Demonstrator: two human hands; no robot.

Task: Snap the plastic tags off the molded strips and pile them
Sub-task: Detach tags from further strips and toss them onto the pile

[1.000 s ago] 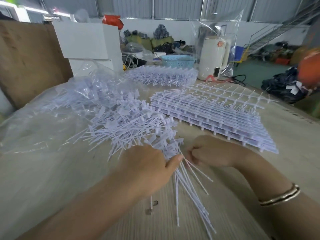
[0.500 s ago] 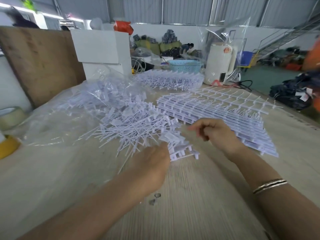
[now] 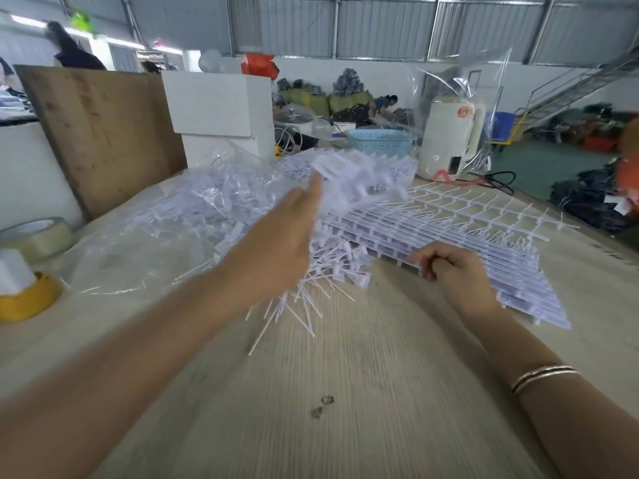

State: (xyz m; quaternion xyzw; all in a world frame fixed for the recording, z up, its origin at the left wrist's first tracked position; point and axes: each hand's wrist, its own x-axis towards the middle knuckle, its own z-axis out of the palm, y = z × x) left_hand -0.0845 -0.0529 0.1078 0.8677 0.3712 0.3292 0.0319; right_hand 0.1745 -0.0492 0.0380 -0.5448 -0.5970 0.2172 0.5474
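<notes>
My left hand [image 3: 276, 247] reaches forward over the heap of loose white tags [image 3: 332, 271], fingers straight. A blurred white strip piece [image 3: 333, 169] is in the air just past its fingertips, above the far heap of white pieces [image 3: 397, 167]. My right hand [image 3: 456, 274] sits at the near left corner of the stack of molded strips [image 3: 501, 261], fingers curled and pinching that corner. More loose tags lie on a clear plastic bag [image 3: 193, 216] to the left.
Stripped runner frames [image 3: 484, 205] lie behind the stack. Tape rolls [image 3: 38, 236] and a yellow roll [image 3: 27, 302] sit at the left edge. A wooden board [image 3: 103, 133], white box [image 3: 214, 108], blue basket [image 3: 380, 141] and white kettle [image 3: 449, 140] stand at the back.
My left hand swung up and forward from the tag heap and let go of the strip piece it held. My right hand moved right to the corner of the strip stack.
</notes>
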